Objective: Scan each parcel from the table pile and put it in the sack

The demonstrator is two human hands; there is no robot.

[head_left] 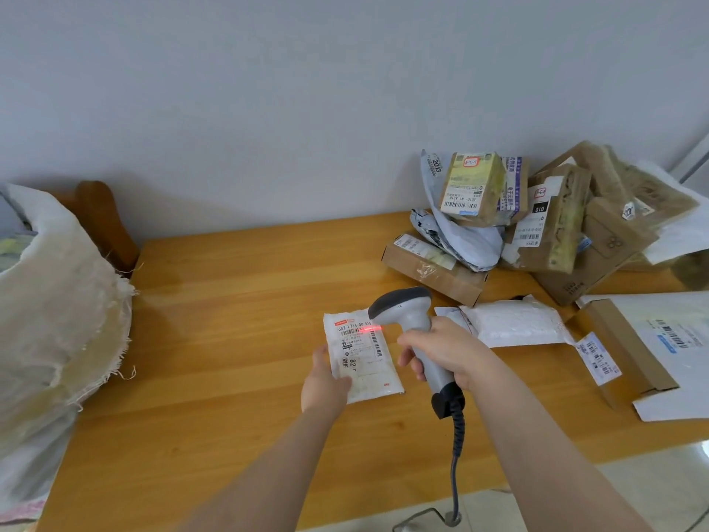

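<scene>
1. Wood table [230, 301] under both hands; grey wall [268, 109] beyond.
2. Pinching 1 white parcel [364, 351] w/ L hand [325, 383]; gripping 1 scanner [403, 307] w/ R hand [447, 353].
3. 1 sack [57, 301] far left of L hand; pile [474, 190] beyond R hand.

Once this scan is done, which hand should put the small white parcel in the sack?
Probably the left. The left hand holds the parcel, and the sack stands off to that same side. The right hand grips the scanner, farther from the sack.
</scene>
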